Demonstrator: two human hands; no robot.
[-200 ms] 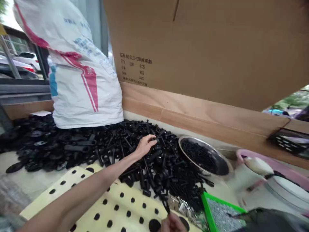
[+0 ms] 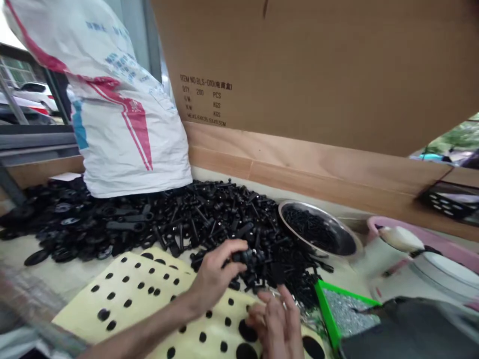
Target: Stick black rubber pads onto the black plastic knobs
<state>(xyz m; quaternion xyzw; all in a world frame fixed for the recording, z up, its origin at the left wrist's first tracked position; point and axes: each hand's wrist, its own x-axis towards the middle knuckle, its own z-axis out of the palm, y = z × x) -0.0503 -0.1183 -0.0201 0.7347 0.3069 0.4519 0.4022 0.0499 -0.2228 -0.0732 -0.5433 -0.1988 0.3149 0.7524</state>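
Note:
My left hand [image 2: 219, 269] is over the front of a heap of black plastic parts [image 2: 209, 209], thumb and fingers closed around a small dark part [image 2: 243, 256] with a rounded end. Its exact kind is blurred. To its right and nearer to me, my right hand [image 2: 276, 321] has its fingers partly stretched and apart; I make out nothing between them, though the palm side is hidden. Under both hands lie pale yellow sheets [image 2: 140, 309] bearing rows of black round pads. Small shiny metal pieces lie partly hidden behind the right hand.
A steel bowl [image 2: 346, 244] of dark screw-like pieces stands right of the heap. A green tray [image 2: 327, 319] of small silvery pieces sits at front right, beside a dark bag-like object [image 2: 415, 329]. White buckets [image 2: 441, 294], a pink basin [image 2: 374, 224], a white sack [image 2: 138, 149] and a cardboard sheet [image 2: 299, 75] surround the table.
My left hand has come back toward me from the heap, with a dark part in it. My right hand has risen into view and its fingers have spread; the black piece near it no longer shows.

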